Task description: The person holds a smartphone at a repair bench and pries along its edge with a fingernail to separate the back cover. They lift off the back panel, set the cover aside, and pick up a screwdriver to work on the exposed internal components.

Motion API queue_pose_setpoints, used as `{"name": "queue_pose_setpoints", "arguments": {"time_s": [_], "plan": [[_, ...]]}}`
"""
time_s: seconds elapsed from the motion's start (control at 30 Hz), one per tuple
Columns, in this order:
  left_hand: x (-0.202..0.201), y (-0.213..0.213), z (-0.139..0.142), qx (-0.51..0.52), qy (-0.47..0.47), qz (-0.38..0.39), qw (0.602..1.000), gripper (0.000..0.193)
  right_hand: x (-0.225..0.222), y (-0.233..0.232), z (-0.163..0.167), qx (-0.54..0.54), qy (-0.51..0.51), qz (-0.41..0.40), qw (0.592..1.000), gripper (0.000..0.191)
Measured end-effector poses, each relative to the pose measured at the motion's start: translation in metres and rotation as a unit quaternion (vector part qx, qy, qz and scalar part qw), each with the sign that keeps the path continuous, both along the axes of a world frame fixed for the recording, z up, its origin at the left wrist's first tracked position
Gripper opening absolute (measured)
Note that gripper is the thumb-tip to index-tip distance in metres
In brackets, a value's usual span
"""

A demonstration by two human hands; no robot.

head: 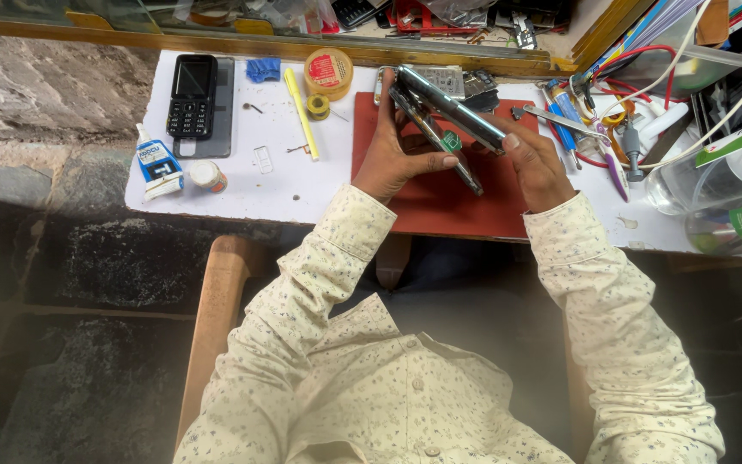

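Observation:
Both my hands hold a smartphone that is split open above a red work mat [422, 206]. My left hand [392, 150] grips the thin screen panel [434, 136], thumb pressed near a green part on it. My right hand [536, 165] grips the dark phone body [450, 110], which is tilted away from the screen at one end. The two halves stay joined at the far end, near my left fingertips.
On the white table [302, 185] lie a black keypad phone [191, 94], a glue tube [158, 163], a small round pot [208, 176], a yellow tool [301, 112] and a round solder tin [329, 72]. Tools, tweezers [560, 120], cables and plastic bottles [723, 176] crowd the right side.

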State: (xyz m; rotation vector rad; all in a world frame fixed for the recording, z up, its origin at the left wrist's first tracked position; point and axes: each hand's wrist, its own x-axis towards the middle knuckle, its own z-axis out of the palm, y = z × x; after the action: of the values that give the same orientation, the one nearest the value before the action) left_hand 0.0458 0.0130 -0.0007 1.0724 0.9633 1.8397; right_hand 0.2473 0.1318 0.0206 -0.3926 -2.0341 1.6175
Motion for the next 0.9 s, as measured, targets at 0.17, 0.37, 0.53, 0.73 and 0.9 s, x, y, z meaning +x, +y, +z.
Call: {"name": "queue_pose_setpoints", "arguments": {"time_s": [0.17,0.37,0.53,0.73,0.9], "plan": [[-0.001,-0.001,0.002,0.003,-0.008,-0.015,1.000,0.149,-0.006,0.005,-0.003,-0.109,0.069,-0.002,0.992,0.058],[-0.001,-0.001,0.003,0.004,-0.018,-0.022,1.000,0.149,-0.002,0.006,0.000,-0.196,0.109,0.017,0.974,0.058],[-0.001,-0.003,0.003,0.003,-0.016,-0.018,1.000,0.148,0.001,0.007,0.003,-0.277,0.117,0.011,0.954,0.060],[-0.002,-0.004,0.003,-0.005,0.004,-0.010,1.000,0.147,0.013,0.014,-0.004,-0.294,0.126,0.018,0.947,0.063],[-0.002,-0.002,-0.001,0.009,0.002,-0.013,1.000,0.147,0.035,0.024,-0.005,-0.283,0.121,-0.006,0.952,0.067]]}}
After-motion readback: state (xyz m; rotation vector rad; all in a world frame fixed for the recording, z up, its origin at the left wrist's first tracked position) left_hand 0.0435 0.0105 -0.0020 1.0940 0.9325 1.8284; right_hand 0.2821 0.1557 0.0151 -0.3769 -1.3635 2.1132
